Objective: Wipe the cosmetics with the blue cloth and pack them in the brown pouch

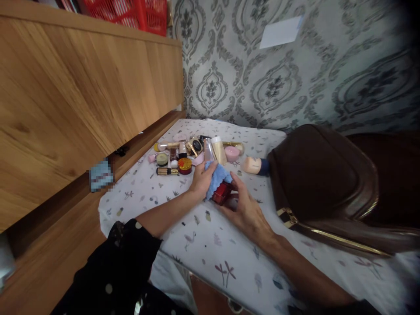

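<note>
My left hand is closed on a crumpled light blue cloth, which is pressed against a dark red, glossy, box-shaped item. Around the right side of this red item curl the fingers of my right hand. Its exact kind cannot be made out. Just beyond my hands lies a cluster of cosmetics: a cream tube, a clear tube, a round red and gold tin, a small green-lidded jar and a pink oval item. A gold-and-black tube lies at the near left.
A brown leather bag with gold zips rests on the right. Beside it lies a beige bottle with a navy cap. A wooden cabinet stands left, with a red plastic basket on top. Patterned white cloth covers the surface.
</note>
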A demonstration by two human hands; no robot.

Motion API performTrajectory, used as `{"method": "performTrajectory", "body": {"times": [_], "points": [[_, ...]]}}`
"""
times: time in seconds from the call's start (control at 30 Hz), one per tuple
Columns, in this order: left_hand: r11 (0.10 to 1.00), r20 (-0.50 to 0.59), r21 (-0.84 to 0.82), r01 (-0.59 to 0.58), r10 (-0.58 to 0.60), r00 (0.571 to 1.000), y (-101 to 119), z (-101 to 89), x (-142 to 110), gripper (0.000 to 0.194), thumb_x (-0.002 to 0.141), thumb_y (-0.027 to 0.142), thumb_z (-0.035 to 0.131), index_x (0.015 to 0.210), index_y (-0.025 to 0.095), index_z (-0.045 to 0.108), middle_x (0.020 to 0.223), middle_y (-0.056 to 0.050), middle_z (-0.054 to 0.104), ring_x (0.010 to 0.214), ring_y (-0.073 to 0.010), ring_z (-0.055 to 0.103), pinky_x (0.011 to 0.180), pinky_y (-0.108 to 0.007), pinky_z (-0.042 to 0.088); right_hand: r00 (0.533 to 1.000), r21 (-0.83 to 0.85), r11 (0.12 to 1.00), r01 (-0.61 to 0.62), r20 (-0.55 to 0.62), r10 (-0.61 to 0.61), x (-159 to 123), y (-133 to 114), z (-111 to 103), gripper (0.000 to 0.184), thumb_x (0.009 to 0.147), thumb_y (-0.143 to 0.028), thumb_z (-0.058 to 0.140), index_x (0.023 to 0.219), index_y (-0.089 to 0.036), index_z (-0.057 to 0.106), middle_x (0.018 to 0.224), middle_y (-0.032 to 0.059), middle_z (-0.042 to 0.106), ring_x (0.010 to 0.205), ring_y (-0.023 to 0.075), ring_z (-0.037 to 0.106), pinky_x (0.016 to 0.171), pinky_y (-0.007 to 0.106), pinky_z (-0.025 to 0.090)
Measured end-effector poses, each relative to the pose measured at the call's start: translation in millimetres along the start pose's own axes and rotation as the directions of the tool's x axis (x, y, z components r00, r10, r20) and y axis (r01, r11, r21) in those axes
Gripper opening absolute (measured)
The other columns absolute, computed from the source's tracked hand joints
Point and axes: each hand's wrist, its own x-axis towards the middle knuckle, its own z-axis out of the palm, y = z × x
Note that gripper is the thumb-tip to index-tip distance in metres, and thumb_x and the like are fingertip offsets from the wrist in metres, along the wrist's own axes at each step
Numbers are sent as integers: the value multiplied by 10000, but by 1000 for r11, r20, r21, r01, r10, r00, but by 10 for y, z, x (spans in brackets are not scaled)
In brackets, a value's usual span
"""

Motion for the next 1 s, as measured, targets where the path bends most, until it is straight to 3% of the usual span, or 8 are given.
{"method": "performTrajectory", "body": {"times": [0.23, 0.33, 0.43, 0.5, 0.57, 0.67, 0.77, 1.0], "points": [[992, -90, -116, 49, -60, 994, 41, -8, 67, 340, 796, 490, 727, 803, 173, 604, 646, 27, 615, 580, -112, 588, 608, -235, 504, 999, 251, 967, -44, -8, 47, 38, -38, -31, 693, 791, -460, 740, 1405, -259, 487, 1312, 125, 610, 1088, 303, 662, 943, 487, 564], [995, -107, -102, 10, -21, 994, 66, -37, 117, 299, 855, 481, 667, 881, 186, 624, 776, -13, 676, 716, -147, 643, 702, -259, 528, 980, 546, 819, -175, 16, 199, 73, -69, -38, 674, 757, -480, 790, 1332, -248, 524, 1249, 113, 660, 1037, 268, 690, 902, 429, 585], [991, 18, 19, -132, 132, 991, 128, -48, 70, 351, 893, 534, 594, 988, 200, 646, 961, -50, 710, 932, -191, 663, 851, -285, 522, 938, 767, 578, -278, 86, 337, 118, -92, -82, 515, 790, -480, 764, 1214, -243, 594, 1124, 79, 717, 921, 226, 719, 761, 342, 605], [951, 241, 136, -279, 241, 940, 190, -45, -26, 383, 905, 548, 570, 1036, 201, 666, 1076, -69, 705, 1061, -218, 639, 971, -311, 481, 915, 848, 414, -330, 179, 363, 145, -89, -124, 399, 836, -491, 704, 1126, -224, 642, 1018, 67, 740, 826, 202, 725, 690, 306, 599], [852, 493, 246, -462, 300, 817, 251, -44, -137, 366, 900, 506, 600, 1107, 213, 671, 1182, -81, 681, 1137, -237, 611, 1047, -337, 432, 894, 879, 278, -387, 284, 347, 161, -77, -160, 330, 866, -504, 650, 1012, -208, 673, 878, 49, 739, 719, 178, 711, 632, 279, 587], [663, 657, 346, -663, 333, 676, 305, -57, -245, 364, 894, 416, 628, 1214, 243, 628, 1240, -90, 656, 1146, -253, 607, 1049, -365, 427, 874, 888, 157, -433, 371, 313, 163, -67, -179, 318, 857, -521, 655, 875, -203, 663, 740, 13, 702, 603, 134, 667, 550, 221, 539], [563, 653, 419, -713, 359, 667, 310, -76, -267, 317, 926, 390, 576, 1202, 239, 611, 1164, -89, 666, 1078, -247, 628, 972, -352, 460, 888, 892, 174, -418, 361, 283, 153, -89, -168, 357, 824, -544, 698, 880, -194, 651, 716, 4, 689, 581, 120, 652, 513, 198, 500], [484, 609, 505, -715, 387, 692, 266, -66, -253, 259, 989, 398, 444, 1076, 201, 586, 1003, -76, 674, 930, -216, 643, 845, -325, 474, 937, 856, 404, -323, 228, 265, 135, -86, -140, 492, 741, -551, 789, 1011, -199, 577, 838, 13, 687, 665, 136, 669, 566, 231, 505]]}}
